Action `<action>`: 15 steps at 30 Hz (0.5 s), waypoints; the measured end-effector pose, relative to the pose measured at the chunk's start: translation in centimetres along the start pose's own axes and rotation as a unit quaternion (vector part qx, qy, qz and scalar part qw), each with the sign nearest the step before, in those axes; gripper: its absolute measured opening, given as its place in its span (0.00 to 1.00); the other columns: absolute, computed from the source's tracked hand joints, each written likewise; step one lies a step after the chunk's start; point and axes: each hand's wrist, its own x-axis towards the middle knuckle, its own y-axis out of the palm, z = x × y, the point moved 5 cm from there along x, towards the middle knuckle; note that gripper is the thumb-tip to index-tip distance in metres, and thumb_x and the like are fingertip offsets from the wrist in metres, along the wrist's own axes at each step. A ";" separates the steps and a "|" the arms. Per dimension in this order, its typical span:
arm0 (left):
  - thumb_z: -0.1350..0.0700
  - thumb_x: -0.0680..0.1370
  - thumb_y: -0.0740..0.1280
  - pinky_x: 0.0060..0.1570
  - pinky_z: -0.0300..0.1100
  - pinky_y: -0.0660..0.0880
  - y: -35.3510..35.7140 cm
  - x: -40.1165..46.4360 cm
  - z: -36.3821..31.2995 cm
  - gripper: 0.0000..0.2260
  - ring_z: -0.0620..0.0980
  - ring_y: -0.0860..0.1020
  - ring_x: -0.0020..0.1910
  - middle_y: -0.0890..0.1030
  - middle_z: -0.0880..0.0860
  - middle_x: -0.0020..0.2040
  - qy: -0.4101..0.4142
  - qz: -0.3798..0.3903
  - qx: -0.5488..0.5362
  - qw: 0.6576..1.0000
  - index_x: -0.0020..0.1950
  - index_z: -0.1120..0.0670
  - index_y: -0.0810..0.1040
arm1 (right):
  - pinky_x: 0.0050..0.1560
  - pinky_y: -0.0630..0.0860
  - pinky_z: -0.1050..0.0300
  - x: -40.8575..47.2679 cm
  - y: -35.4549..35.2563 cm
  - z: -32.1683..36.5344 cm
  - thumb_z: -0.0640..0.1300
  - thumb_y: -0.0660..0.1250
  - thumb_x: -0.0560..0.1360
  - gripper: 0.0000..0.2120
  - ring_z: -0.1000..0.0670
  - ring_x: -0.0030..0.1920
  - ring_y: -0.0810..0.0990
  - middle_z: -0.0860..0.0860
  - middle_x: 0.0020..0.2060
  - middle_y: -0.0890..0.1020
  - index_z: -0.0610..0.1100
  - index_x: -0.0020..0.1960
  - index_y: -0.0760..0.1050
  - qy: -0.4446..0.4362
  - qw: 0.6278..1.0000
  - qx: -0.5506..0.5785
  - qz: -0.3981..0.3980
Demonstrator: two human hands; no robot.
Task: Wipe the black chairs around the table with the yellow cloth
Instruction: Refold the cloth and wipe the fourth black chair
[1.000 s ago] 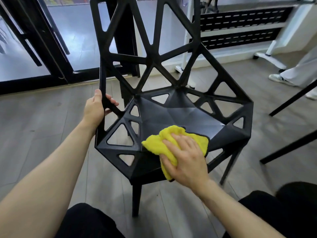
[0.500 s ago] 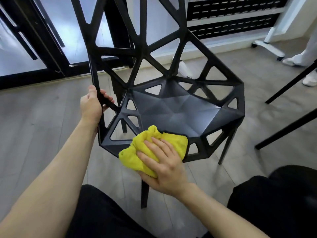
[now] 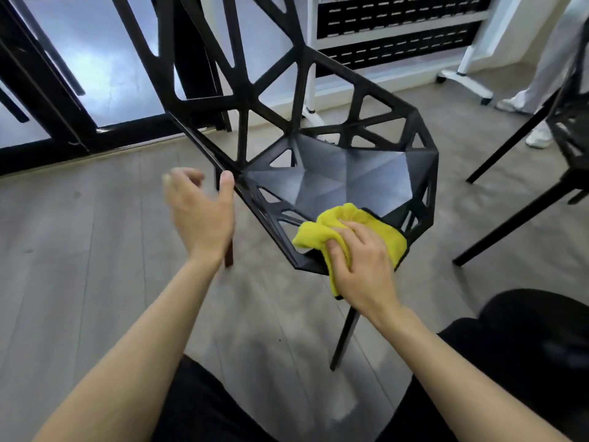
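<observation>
Head view: yellow cloth (image 3: 376,223) bunched under right hand's fingers (image 3: 349,242) on chair (image 3: 347,173).

A grey wood-plank floor (image 3: 79,250) is seen underfoot. A black-framed glass door (image 3: 95,74) is set at upper left. A white rack with black perforated panels (image 3: 398,36) stands at the far wall, beside a white wheeled base (image 3: 462,81). Another person's white shoes (image 3: 538,135) are noted at far right.

Grey wood-plank floor (image 3: 79,250) w/ black chair (image 3: 344,173) legs standing on it, 2nd chair (image 3: 573,138) at right.
</observation>
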 end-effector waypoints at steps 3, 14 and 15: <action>0.42 0.81 0.68 0.67 0.54 0.69 -1.2 3.7 -3.4 0.16 0.58 0.74 0.62 0.76 0.55 0.58 0.310 -0.004 0.171 0.935 0.58 0.54 0.77 | 0.68 0.72 0.40 0.3 -0.2 0.0 0.57 0.63 0.83 0.16 0.46 0.66 0.79 0.53 0.63 0.82 0.52 0.62 0.83 -0.024 0.999 0.017 0.022; 0.49 0.79 0.53 0.45 0.49 0.73 3.5 5.7 -4.3 0.26 0.54 0.72 0.28 0.74 0.52 0.24 0.421 0.254 0.403 0.772 0.26 0.56 0.78 | 0.76 0.64 0.29 1.8 -2.1 -4.4 0.66 0.61 0.78 0.27 0.42 0.82 0.63 0.47 0.80 0.70 0.60 0.74 0.74 0.097 0.983 -0.060 0.146; 0.49 0.80 0.52 0.46 0.49 0.73 3.2 5.1 -4.6 0.27 0.56 0.73 0.29 0.75 0.53 0.25 0.409 0.266 0.413 0.769 0.27 0.56 0.80 | 0.73 0.68 0.30 1.7 -2.6 -4.3 0.63 0.61 0.78 0.26 0.40 0.80 0.66 0.45 0.78 0.72 0.58 0.74 0.75 0.106 0.978 -0.066 0.164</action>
